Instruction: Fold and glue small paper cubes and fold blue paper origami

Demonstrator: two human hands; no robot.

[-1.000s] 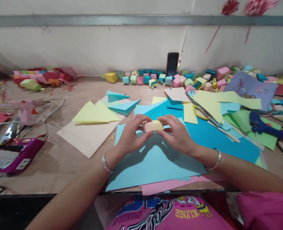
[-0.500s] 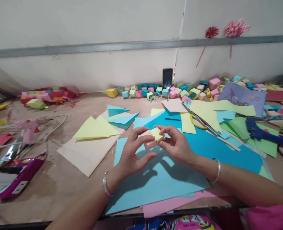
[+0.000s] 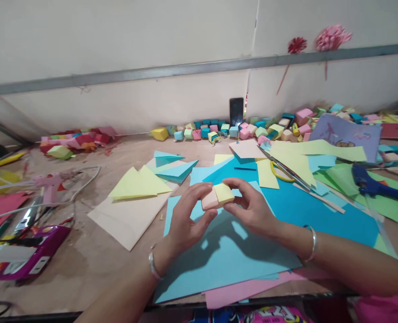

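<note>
Fingers (image 3: 197,190) of both hands in head view, the only view: narrow grip, two small paper cubes held side by side above the bench (image 3: 91,260). Left hand (image 3: 185,229) has the pink cube (image 3: 209,199), index along its far-left top edge, thumb at the near side. Right hand (image 3: 252,206) pinches the yellow cube (image 3: 225,194), index at far edge, thumb at near-right corner. Cubes meet at a seam, faces roughly level, pair slightly tilted. Small and soft at this range, so can't tell whether they're stuck or just pressed together.

Handling well, my judgement: light, even squeeze from left and right, edges lined up, no thumb digging into a paper wall since it would likely dent; keep both hands level so neither cube twists at the seam.

Position: both cubes sit between the hands, pink inside the left fingers, yellow inside the right, off the light-blue sheet (image 3: 199,273), which shows hand shadows. Scissors (image 3: 288,169) far right of hands, apart. More cubes (image 3: 205,133) lined up at far side, phone (image 3: 236,111) upright among them. Pink glue gun (image 3: 50,186) well left.
</note>
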